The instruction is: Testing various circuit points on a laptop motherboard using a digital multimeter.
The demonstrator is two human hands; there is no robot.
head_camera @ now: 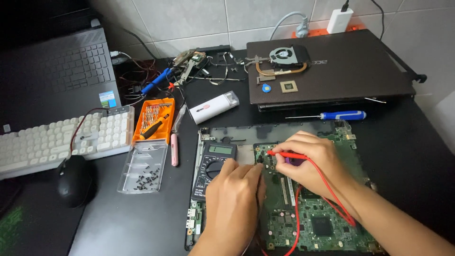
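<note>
1. Your right hand, just right of centre in the frame, is pinched narrow around a slim red probe, whose glossy plastic shaft points left with its tip down on the circuit board.
2. A thin red lead curves from that probe across the back of your wrist and loops down over the board toward the bottom edge.
3. Your left hand, low centre, is curled nearly closed with the fingers pressed at the board's left edge; you seem to grip a dark probe there, but I cannot tell for sure.
4. The green circuit board lies flat on the dark matte tabletop, studded with black square chips and small metal connectors.
5. A dark multimeter with a grey display and a round dial lies just left of your left hand, overlapping the board's left end.
6. At left of centre, an orange screwdriver-bit case stands open, and its clear lid holds small black screws.
7. At upper right, a brown closed laptop carries a cooling fan with a copper pipe.
8. A blue-handled screwdriver lies below the laptop.
</note>
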